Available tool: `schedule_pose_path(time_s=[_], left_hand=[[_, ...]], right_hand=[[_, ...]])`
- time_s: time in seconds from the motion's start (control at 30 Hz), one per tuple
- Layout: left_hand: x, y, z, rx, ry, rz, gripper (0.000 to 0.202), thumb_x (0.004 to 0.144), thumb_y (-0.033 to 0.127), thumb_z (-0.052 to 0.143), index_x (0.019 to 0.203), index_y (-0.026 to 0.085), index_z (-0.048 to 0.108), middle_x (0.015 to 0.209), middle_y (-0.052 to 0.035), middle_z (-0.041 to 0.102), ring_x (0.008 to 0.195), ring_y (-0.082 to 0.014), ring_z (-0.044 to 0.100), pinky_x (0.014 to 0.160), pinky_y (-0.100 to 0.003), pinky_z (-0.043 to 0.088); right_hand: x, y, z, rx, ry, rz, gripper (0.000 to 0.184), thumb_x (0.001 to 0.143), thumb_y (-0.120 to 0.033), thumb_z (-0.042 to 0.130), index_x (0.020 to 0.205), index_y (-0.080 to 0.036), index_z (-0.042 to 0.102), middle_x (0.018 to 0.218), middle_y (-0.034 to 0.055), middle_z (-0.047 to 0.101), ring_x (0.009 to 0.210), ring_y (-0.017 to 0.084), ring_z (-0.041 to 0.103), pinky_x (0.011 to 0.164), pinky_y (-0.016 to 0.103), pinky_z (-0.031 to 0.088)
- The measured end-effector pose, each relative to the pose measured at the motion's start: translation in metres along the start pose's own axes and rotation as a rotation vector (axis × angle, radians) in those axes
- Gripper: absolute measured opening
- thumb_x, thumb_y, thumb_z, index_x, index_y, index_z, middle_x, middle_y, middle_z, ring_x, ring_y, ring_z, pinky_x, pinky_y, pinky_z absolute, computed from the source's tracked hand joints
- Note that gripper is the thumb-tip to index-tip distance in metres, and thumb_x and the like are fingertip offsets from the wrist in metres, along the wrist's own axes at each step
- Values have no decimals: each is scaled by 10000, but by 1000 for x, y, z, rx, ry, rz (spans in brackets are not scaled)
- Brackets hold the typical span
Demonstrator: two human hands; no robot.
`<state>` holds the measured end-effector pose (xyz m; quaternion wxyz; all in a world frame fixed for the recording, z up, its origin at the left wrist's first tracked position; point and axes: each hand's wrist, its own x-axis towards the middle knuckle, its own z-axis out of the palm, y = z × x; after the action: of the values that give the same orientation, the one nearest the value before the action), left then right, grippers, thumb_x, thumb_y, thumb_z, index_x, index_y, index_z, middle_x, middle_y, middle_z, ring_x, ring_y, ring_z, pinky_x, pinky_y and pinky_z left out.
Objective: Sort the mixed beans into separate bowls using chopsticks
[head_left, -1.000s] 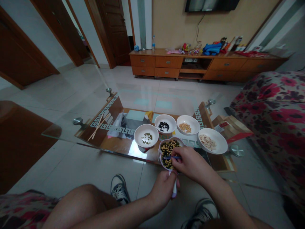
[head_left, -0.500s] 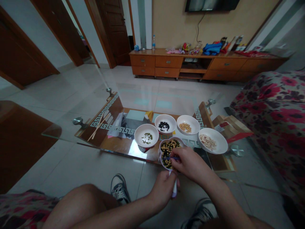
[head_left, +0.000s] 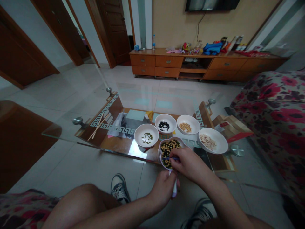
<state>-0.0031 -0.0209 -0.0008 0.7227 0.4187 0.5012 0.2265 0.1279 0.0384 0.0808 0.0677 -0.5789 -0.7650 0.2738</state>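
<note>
My left hand (head_left: 164,186) is wrapped round the pale handle of a scalloped, flower-shaped dish (head_left: 159,156). Yellow and dark green-black beans (head_left: 169,147) fill this dish. Over its right side, my right hand (head_left: 182,160) pinches a thin blue-purple tool (head_left: 169,158) whose tip points left among the beans; its exact kind is too small to tell. White bowls stand close behind: one with green beans (head_left: 147,138), one with black beans (head_left: 164,126), one with yellow beans (head_left: 185,127), and one with pale flat slices (head_left: 208,142).
The bowls rest on a glass table with a wooden shelf (head_left: 111,144) below. Wooden chopsticks (head_left: 98,127) lie at its left, a paper bag (head_left: 231,125) at its right. A flower-patterned sofa (head_left: 274,101) is on the right; a long TV cabinet (head_left: 166,62) stands by the wall.
My right hand has shifted very slightly left with the thin tool over the beans. My left hand and the bowls stay where they were.
</note>
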Motion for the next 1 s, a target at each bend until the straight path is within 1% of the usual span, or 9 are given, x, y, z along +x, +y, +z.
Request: schedule_pose_path(time_s=[0.2, 0.47, 0.63, 0.77, 0.9, 1.0], left_hand=[[-1, 3, 0, 13, 6, -1, 675, 775, 836, 333, 599, 209, 511, 438, 39, 395, 400, -112, 408, 431, -239, 320], [0, -1, -1, 15, 9, 1, 655, 798, 806, 347, 615, 203, 524, 451, 36, 419, 412, -114, 432, 435, -237, 327], [-1, 4, 0, 19, 8, -18, 679, 765, 844, 337, 609, 208, 515, 442, 42, 402, 410, -114, 421, 437, -239, 329], [-2, 6, 0, 31, 6, -26, 696, 750, 868, 322, 618, 213, 514, 427, 45, 391, 403, -117, 417, 437, -242, 324], [-1, 5, 0, 37, 9, -29, 686, 757, 857, 321, 621, 214, 516, 426, 42, 399, 401, -120, 418, 435, -246, 318], [-1, 5, 0, 29, 16, -34, 667, 762, 842, 336, 623, 214, 514, 435, 45, 392, 401, -117, 411, 437, -248, 323]], right_hand=[[0, 1, 0, 9, -9, -4, 131, 840, -185, 581, 761, -186, 685, 744, 39, 666, 654, 139, 556, 591, 251, 333], [-1, 0, -1, 8, -11, -8, 134, 840, -187, 578, 741, -190, 669, 742, 36, 674, 649, 139, 561, 597, 250, 343], [0, 2, -4, 17, -2, 6, 135, 851, -209, 575, 790, -194, 694, 762, 47, 702, 652, 150, 593, 600, 251, 361], [-1, 4, -8, 1, 99, 22, 153, 875, -225, 555, 844, -206, 703, 797, 45, 728, 687, 161, 636, 617, 249, 374], [1, 1, -10, -37, 249, 31, 158, 884, -259, 555, 872, -223, 708, 806, 42, 743, 711, 175, 660, 615, 256, 373], [5, -5, -10, 2, 346, 17, 189, 903, -277, 541, 908, -236, 725, 850, 50, 755, 761, 188, 677, 656, 270, 405]])
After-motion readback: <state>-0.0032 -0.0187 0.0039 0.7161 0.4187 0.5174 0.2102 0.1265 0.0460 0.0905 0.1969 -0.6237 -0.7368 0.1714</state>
